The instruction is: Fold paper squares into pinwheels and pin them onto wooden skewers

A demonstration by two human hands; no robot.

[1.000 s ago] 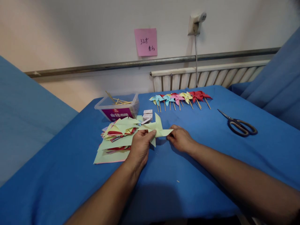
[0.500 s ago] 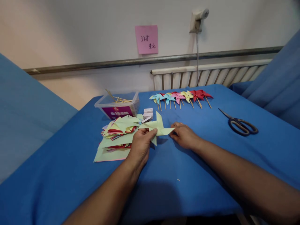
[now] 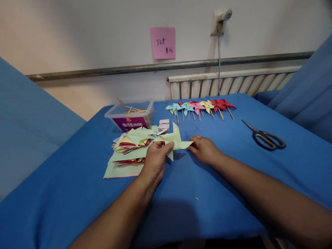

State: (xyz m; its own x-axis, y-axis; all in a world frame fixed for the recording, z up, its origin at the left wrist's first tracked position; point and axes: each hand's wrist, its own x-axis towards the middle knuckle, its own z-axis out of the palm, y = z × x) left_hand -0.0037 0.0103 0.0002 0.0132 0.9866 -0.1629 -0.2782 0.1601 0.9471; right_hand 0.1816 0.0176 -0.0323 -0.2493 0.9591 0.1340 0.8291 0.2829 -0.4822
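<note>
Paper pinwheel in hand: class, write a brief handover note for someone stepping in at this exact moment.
Left hand: pinching a pale green pinwheel, no stick visible on it.
Right hand: on the blue cloth beside the pinwheel's right tip; grip unclear.
Nearby: paper stack on the left, tub of sticks behind it, scissors to the right.
Done: a row of finished pinwheels on sticks at the back.
Left: probably a stick for this one, then the stack.

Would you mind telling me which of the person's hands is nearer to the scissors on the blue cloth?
The right hand is nearer: the scissors lie off to its right. The left hand, holding the pale green paper pinwheel, sits farther away on the opposite side.
</note>
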